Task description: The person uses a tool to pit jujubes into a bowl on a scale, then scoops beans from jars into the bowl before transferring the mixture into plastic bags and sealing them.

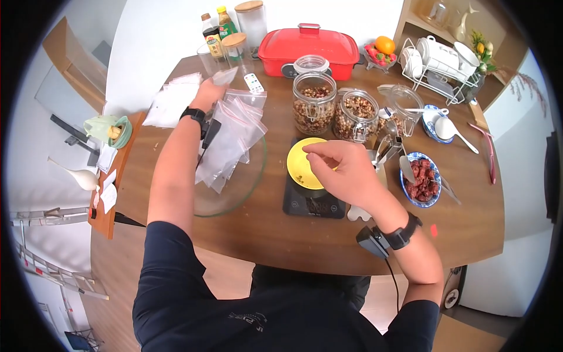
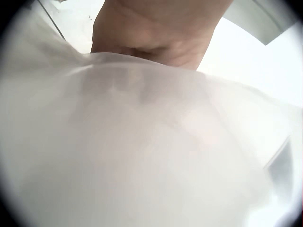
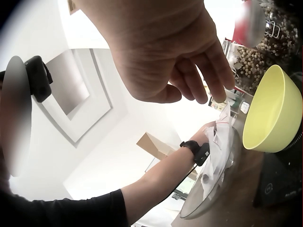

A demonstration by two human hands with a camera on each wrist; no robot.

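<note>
The left hand [image 1: 209, 92] reaches across the worktop [image 1: 469, 223] and its grip closes on a small clear plastic bag [image 1: 225, 75], pinching it at the far edge of the heap of bags [image 1: 231, 138]. In the left wrist view the bag [image 2: 142, 151] fills nearly the whole frame as a milky blur below the hand [image 2: 156, 33], so the fingers themselves cannot be made out there. The heap lies partly inside a wide glass bowl [image 1: 249, 188], which sits just left of the scale [image 1: 314, 202].

The right hand [image 1: 346, 170] hovers over the yellow bowl [image 1: 299, 167] that stands on the scale. Its fingers [image 3: 213, 80] curl downward with thumb and fingertips drawn near each other; whether the grip pinches anything small cannot be told. A few small bits lie in the bottom of the yellow bowl.

Behind the scale stand two glass jars of nuts [image 1: 314, 102], one lidded and one open [image 1: 355, 114], with a third jar tipped beside them. A blue patterned dish of red dried fruit [image 1: 421, 179] sits to the right of the hand. Further back are a red lidded pan [image 1: 309, 50], bottles, and a rack of white cups [image 1: 437, 58]. More flat bags [image 1: 173, 100] lie left of the reaching hand.
</note>
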